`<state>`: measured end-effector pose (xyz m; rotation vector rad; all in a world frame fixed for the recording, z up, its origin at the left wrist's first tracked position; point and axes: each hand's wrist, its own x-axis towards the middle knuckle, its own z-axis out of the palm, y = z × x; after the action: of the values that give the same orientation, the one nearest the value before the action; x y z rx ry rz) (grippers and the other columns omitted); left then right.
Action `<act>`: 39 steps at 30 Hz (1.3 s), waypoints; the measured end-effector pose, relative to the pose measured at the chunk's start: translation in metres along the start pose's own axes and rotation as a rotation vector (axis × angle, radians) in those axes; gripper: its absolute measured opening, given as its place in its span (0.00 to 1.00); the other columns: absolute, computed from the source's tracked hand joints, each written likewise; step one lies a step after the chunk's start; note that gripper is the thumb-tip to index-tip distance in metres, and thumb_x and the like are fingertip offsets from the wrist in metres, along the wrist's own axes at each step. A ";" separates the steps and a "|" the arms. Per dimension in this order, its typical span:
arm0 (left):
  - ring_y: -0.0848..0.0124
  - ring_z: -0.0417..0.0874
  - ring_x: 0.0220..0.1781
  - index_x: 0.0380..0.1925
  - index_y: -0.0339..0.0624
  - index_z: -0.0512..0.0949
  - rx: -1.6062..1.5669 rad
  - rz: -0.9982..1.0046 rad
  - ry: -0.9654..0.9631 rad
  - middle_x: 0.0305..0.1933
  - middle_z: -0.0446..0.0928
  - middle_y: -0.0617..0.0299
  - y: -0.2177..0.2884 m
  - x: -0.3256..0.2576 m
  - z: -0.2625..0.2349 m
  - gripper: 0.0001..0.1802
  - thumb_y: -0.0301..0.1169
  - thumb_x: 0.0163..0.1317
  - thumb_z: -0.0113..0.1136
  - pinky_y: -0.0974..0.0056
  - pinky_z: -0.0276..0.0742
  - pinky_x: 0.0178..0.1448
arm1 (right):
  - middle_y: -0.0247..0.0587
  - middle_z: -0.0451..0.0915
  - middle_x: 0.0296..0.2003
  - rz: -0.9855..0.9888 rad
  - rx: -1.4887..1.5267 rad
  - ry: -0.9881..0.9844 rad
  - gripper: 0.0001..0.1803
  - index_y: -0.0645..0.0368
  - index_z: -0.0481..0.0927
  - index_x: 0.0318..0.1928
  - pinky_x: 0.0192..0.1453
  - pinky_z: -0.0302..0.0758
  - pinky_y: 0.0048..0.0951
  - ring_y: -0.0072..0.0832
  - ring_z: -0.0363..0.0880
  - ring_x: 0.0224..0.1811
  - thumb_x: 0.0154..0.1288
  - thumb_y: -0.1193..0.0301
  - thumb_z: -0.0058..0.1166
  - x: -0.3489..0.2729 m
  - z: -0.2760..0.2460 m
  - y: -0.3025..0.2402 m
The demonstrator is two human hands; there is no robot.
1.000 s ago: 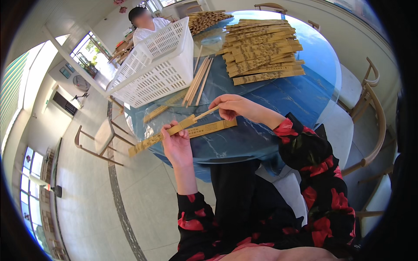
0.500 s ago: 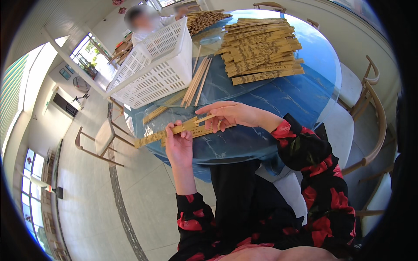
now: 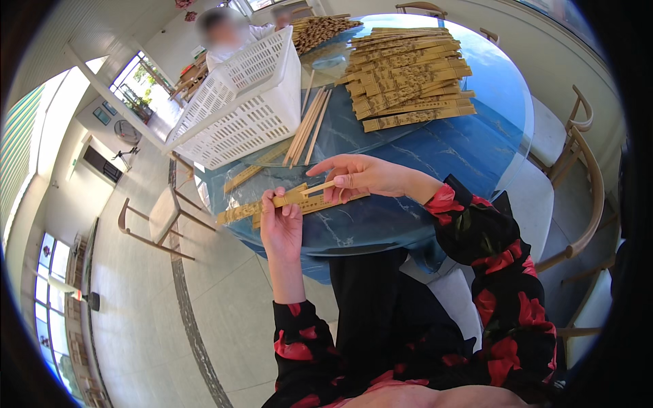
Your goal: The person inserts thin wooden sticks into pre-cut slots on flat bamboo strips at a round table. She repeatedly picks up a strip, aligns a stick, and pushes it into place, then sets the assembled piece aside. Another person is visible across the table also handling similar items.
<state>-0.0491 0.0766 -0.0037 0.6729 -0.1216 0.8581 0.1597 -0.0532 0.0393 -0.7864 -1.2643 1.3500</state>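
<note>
The slats [image 3: 299,202] in hand look like pale, matt bamboo or wood, as does the stack [image 3: 408,75] at one o'clock. The basket [image 3: 238,109] at eleven o'clock is white perforated plastic. The blue table [image 3: 469,149] is smooth and glossy.

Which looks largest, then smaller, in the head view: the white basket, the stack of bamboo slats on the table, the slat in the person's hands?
1. White basket.
2. Stack of bamboo slats, not far behind the basket in spread.
3. Slat held by the left hand and right hand, plainly smallest though nearest the camera.
</note>
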 end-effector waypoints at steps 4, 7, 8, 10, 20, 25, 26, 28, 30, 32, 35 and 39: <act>0.77 0.69 0.34 0.46 0.42 0.70 0.020 -0.015 -0.007 0.44 0.68 0.62 0.000 0.000 0.000 0.09 0.34 0.79 0.44 0.71 0.71 0.41 | 0.38 0.80 0.41 0.009 -0.019 -0.020 0.24 0.60 0.66 0.70 0.51 0.75 0.22 0.21 0.79 0.45 0.79 0.64 0.45 0.001 0.000 0.000; 0.76 0.70 0.34 0.46 0.42 0.70 0.038 -0.037 -0.040 0.45 0.69 0.61 0.001 0.000 -0.005 0.09 0.35 0.78 0.44 0.71 0.72 0.41 | 0.36 0.79 0.37 0.022 -0.037 -0.006 0.23 0.61 0.68 0.68 0.47 0.75 0.21 0.20 0.77 0.39 0.78 0.67 0.46 0.001 0.000 0.002; 0.76 0.71 0.35 0.47 0.42 0.70 0.057 -0.038 -0.034 0.47 0.70 0.61 0.002 0.001 -0.006 0.10 0.37 0.78 0.45 0.70 0.72 0.42 | 0.35 0.78 0.35 0.028 -0.051 0.018 0.22 0.62 0.69 0.66 0.44 0.74 0.20 0.19 0.76 0.37 0.77 0.69 0.46 0.001 0.002 -0.002; 0.75 0.72 0.35 0.50 0.44 0.70 0.110 -0.039 0.004 0.53 0.72 0.59 0.001 0.000 -0.009 0.13 0.40 0.78 0.46 0.68 0.72 0.44 | 0.33 0.76 0.30 0.013 -0.075 0.097 0.19 0.63 0.73 0.62 0.39 0.71 0.19 0.18 0.73 0.32 0.74 0.71 0.46 0.001 0.000 -0.003; 0.67 0.76 0.55 0.61 0.45 0.69 0.013 0.310 0.330 0.65 0.72 0.58 0.004 0.010 -0.023 0.21 0.44 0.77 0.45 0.56 0.73 0.58 | 0.26 0.63 0.18 -0.378 0.050 0.702 0.09 0.63 0.76 0.34 0.25 0.53 0.21 0.15 0.57 0.19 0.62 0.73 0.43 -0.009 -0.041 -0.017; 0.62 0.77 0.59 0.60 0.43 0.69 -0.058 0.426 0.415 0.64 0.74 0.55 0.017 0.024 -0.050 0.19 0.41 0.78 0.43 0.53 0.75 0.64 | 0.25 0.62 0.18 -0.380 -0.126 0.709 0.09 0.63 0.76 0.33 0.26 0.52 0.21 0.14 0.56 0.20 0.61 0.73 0.42 -0.004 -0.030 -0.016; 0.61 0.78 0.58 0.57 0.42 0.71 -0.065 0.443 0.421 0.62 0.75 0.55 0.018 0.025 -0.050 0.18 0.40 0.78 0.41 0.54 0.75 0.64 | 0.25 0.61 0.19 -0.372 -0.155 0.715 0.09 0.63 0.75 0.33 0.26 0.52 0.20 0.13 0.56 0.20 0.61 0.73 0.41 -0.004 -0.029 -0.014; 0.60 0.79 0.57 0.51 0.40 0.73 -0.080 0.475 0.430 0.59 0.77 0.54 0.017 0.027 -0.051 0.17 0.39 0.79 0.39 0.56 0.76 0.65 | 0.26 0.63 0.21 -0.382 -0.156 0.673 0.08 0.62 0.75 0.33 0.27 0.53 0.20 0.13 0.57 0.22 0.61 0.74 0.42 -0.007 -0.031 -0.015; 0.60 0.79 0.55 0.46 0.40 0.74 -0.094 0.466 0.361 0.57 0.77 0.54 0.017 0.023 -0.056 0.17 0.39 0.79 0.37 0.56 0.76 0.65 | 0.26 0.64 0.22 -0.399 -0.125 0.608 0.07 0.62 0.75 0.34 0.28 0.54 0.20 0.13 0.57 0.23 0.62 0.75 0.42 -0.010 -0.035 -0.016; 0.61 0.79 0.54 0.41 0.41 0.74 -0.098 0.469 0.285 0.55 0.78 0.55 0.016 0.020 -0.060 0.18 0.38 0.79 0.37 0.55 0.76 0.64 | 0.26 0.63 0.22 -0.367 0.009 0.515 0.06 0.61 0.75 0.38 0.31 0.56 0.20 0.14 0.59 0.24 0.65 0.75 0.44 -0.010 -0.033 -0.017; 0.61 0.79 0.52 0.38 0.41 0.74 -0.096 0.461 0.207 0.52 0.78 0.56 0.014 0.018 -0.061 0.18 0.38 0.80 0.36 0.55 0.76 0.65 | 0.27 0.64 0.23 -0.261 0.110 0.360 0.07 0.60 0.74 0.43 0.35 0.59 0.20 0.15 0.62 0.26 0.69 0.74 0.44 -0.007 -0.015 -0.018; 0.62 0.78 0.50 0.36 0.42 0.74 -0.126 0.446 0.165 0.46 0.77 0.57 0.013 0.016 -0.056 0.18 0.38 0.80 0.36 0.55 0.75 0.65 | 0.30 0.69 0.30 -0.193 0.201 0.163 0.19 0.62 0.71 0.61 0.40 0.67 0.23 0.17 0.66 0.31 0.76 0.67 0.46 -0.008 -0.015 -0.014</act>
<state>-0.0573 0.1263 -0.0361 0.4586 -0.1795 1.3190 0.1790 -0.0587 0.0481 -0.6046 -1.0309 1.2093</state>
